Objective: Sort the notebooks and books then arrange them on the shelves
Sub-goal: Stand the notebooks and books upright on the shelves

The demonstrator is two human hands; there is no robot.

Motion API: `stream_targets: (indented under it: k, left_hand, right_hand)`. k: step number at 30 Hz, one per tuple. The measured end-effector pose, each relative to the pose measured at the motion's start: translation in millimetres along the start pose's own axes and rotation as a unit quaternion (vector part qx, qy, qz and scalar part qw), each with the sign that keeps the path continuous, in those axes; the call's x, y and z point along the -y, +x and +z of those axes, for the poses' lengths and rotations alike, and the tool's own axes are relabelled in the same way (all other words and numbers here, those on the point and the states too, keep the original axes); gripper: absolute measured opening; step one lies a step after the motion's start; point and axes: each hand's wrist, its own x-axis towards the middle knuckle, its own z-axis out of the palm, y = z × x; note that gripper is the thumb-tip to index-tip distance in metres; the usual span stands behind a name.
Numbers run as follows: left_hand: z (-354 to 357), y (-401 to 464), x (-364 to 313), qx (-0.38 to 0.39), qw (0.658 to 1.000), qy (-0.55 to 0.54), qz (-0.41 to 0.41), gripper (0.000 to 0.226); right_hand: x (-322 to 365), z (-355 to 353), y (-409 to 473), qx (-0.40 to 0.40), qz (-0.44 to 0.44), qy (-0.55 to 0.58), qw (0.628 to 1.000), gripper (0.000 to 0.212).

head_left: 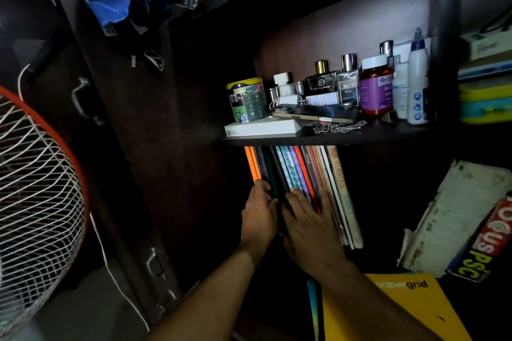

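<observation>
Pressing flat against the spines, both hands meet the row of notebooks (293, 174) standing under the middle shelf (332, 137), long axes running toward twelve o'clock. The left hand (259, 219), fingers together, touches the dark spines; the right hand (307, 219), fingers slightly spread, lies nearer the orange one. A yellow notebook (393, 310) waits at five o'clock; a thick leaning book (465, 227) stands at three.

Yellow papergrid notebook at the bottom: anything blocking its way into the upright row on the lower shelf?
Both hands, left hand and right hand, lie against the row of upright notebooks, above the yellow papergrid notebook. Space right of the row looks free.
</observation>
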Motion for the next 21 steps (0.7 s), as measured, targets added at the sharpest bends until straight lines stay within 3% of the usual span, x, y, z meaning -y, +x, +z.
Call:
stream_targets:
  k: [4, 7, 10, 13, 15, 18, 21]
  left_hand:
    - [2.7, -0.5, -6.1, -0.011, 0.999, -0.019, -0.037, 0.013]
    - [-2.3, -1.3, -2.0, 0.003, 1.000, 0.012, -0.022, 0.019]
    - [-9.0, -19.6, 8.3, 0.058, 0.997, 0.045, 0.008, 0.037]
    - [-8.2, -68.6, 16.0, 0.132, 0.989, 0.061, -0.016, 0.029]
    - [-8.9, -98.3, 6.9, 0.226, 0.970, 0.086, 0.015, 0.051]
    - [-10.4, -109.6, -10.0, 0.394, 0.898, 0.184, 0.066, 0.106]
    - [-13.9, -105.1, -13.1, 0.421, 0.878, 0.213, 0.084, 0.112]
  right_hand:
    - [-0.4, 1.5, -0.5, -0.005, -0.006, -0.008, 1.000, 0.078]
    - [-0.8, 0.5, -1.4, 0.002, -0.009, -0.006, 1.000, 0.072]
    - [-1.9, -2.2, -2.3, -0.008, -0.010, 0.018, 1.000, 0.061]
    - [-4.4, -9.4, 2.9, -0.031, -0.013, 0.052, 0.998, 0.047]
    - [-7.3, -16.3, 7.1, -0.042, -0.007, 0.073, 0.996, 0.038]
    - [-15.8, -35.6, 12.5, -0.023, 0.027, 0.153, 0.988, 0.027]
    - [-27.7, -58.4, 17.3, 0.086, 0.067, 0.315, 0.943, 0.020]
